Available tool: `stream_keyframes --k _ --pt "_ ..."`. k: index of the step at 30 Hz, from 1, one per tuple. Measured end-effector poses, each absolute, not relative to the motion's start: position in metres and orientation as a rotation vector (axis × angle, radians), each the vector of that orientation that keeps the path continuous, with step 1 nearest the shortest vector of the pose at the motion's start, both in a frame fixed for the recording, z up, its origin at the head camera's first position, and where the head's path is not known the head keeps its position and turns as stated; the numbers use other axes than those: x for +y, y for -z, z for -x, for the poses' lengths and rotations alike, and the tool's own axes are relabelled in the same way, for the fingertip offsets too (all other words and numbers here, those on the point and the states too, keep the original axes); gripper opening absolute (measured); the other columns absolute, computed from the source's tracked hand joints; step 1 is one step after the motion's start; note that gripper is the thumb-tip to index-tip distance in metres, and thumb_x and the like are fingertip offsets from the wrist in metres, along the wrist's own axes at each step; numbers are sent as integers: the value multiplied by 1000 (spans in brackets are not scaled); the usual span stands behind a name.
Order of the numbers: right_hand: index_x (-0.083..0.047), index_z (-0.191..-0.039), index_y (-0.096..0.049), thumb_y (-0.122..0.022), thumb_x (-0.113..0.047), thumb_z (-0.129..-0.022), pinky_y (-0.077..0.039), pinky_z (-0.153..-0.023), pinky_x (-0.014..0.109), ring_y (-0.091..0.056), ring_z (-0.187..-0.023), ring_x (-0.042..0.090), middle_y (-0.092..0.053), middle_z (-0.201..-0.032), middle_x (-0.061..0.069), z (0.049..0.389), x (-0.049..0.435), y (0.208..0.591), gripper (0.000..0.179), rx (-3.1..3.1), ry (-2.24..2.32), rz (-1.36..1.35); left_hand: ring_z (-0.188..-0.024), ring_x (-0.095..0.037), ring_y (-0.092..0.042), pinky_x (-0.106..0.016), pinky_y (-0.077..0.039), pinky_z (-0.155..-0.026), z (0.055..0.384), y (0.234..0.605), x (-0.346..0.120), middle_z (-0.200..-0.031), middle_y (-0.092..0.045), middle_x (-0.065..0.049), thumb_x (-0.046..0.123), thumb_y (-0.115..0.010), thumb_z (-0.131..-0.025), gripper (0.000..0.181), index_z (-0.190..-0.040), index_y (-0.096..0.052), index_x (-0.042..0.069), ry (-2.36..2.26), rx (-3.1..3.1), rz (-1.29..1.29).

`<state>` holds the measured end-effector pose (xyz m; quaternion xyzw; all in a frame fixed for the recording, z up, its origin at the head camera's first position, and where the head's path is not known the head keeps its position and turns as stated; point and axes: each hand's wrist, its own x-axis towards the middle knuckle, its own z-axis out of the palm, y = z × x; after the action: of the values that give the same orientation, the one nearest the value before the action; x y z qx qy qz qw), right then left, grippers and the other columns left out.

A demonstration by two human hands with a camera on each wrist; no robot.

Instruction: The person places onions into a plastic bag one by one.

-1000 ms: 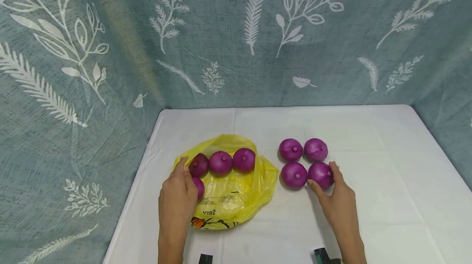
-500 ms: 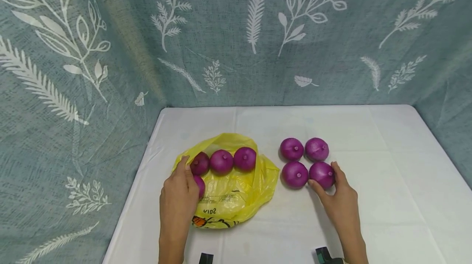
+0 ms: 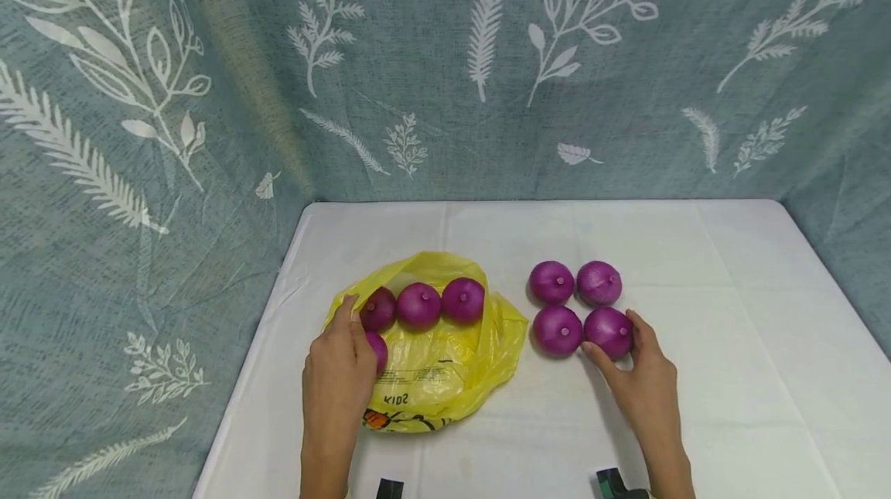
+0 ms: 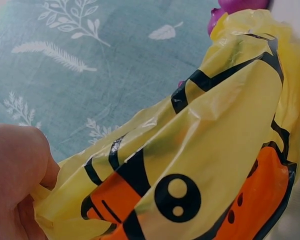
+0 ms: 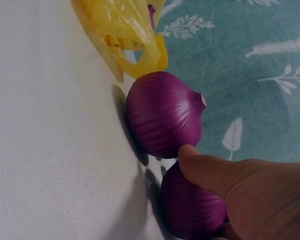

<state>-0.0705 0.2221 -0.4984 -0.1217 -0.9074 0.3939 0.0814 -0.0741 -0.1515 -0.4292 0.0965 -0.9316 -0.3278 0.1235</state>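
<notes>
My left hand grips the left edge of a yellow plastic bag lying on the table. In the left wrist view the bag's film, printed in orange and black, stretches away from the fingers. A row of three red onions, the middle one in full view, sits inside the bag's mouth. Another onion there is partly covered by my left hand. To the right, my right hand holds the front right onion of a two-by-two group, thumb and fingers on opposite sides. Its front left neighbour sits right beside the thumb.
The two back onions of the group, left and right, stand close behind the front pair. All rest on a white-covered table. Patterned green-grey cloth hangs behind and at both sides.
</notes>
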Motion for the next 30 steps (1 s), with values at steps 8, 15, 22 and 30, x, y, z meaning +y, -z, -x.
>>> stream_keyframes --k 8,15,22,30 --pt "3 -156 -43 -89 -38 -88 -45 -110 59 -50 -138 48 -51 -150 29 68 227 496 93 -2684 -1142 405 -121 -49 -66 -65 -55 -91 74 431 -150 -143 -62 -27 22 -40 -114 45 -153 -53 2 950 -2720 -280" --pt "5 -153 -48 -92 -25 -85 -49 -103 51 -56 -133 47 -54 -148 29 70 226 484 86 -2604 -1147 290 -120 -50 -66 -66 -55 -90 75 432 -149 -143 -62 -27 20 -41 -113 45 -153 -53 2 959 -2714 -285" --pt "-6 -154 -51 -94 -28 -82 -50 -101 43 -59 -135 40 -57 -150 22 71 217 459 87 -2589 -1198 200 -120 -49 -67 -65 -56 -90 75 431 -150 -142 -63 -27 20 -40 -113 46 -153 -52 2 971 -2713 -275" --pt "-22 -155 -53 -94 -29 -81 -49 -104 35 -56 -141 27 -57 -154 9 77 187 438 85 -2579 -1497 -53 -121 -49 -66 -66 -55 -92 74 431 -150 -144 -62 -27 18 -40 -112 46 -154 -51 2 978 -2730 -282"
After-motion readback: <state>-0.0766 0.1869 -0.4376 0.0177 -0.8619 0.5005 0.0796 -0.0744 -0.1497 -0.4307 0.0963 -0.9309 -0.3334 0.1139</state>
